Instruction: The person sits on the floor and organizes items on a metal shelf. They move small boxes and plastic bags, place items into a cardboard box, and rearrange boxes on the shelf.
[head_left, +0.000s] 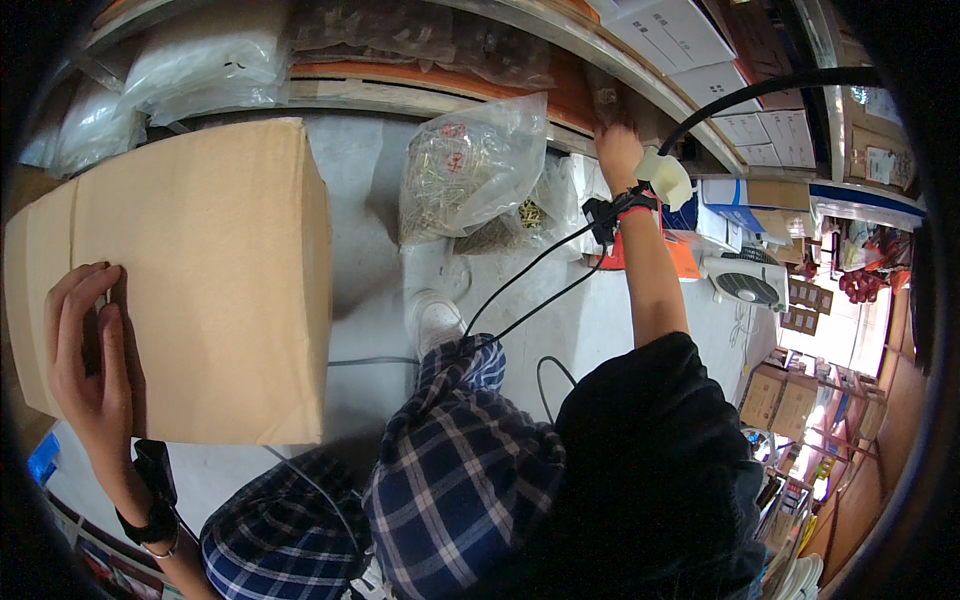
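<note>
My left hand (90, 352) rests on the side of a large brown cardboard box (217, 277), its fingers slightly bent and nothing seen in its grip. My right hand (619, 146) reaches to an orange-brown shelf (566, 97). Its fingers are at a clear plastic bag (602, 94) with dark contents; whether they grip it cannot be told. Between the box and my right arm, a clear bag of thin metal pieces (450, 180) stands on the floor, with red marks on it. Behind and beside it sits another bag of small metal parts (495, 236).
Stacked plastic packs (210, 60) lie on the shelf at upper left. White cartons (667, 34) fill the upper shelf. A box fan (746, 285) stands on the floor at right. Black cables (529, 262) hang from my right wrist, and a grey cable (375, 361) crosses the floor.
</note>
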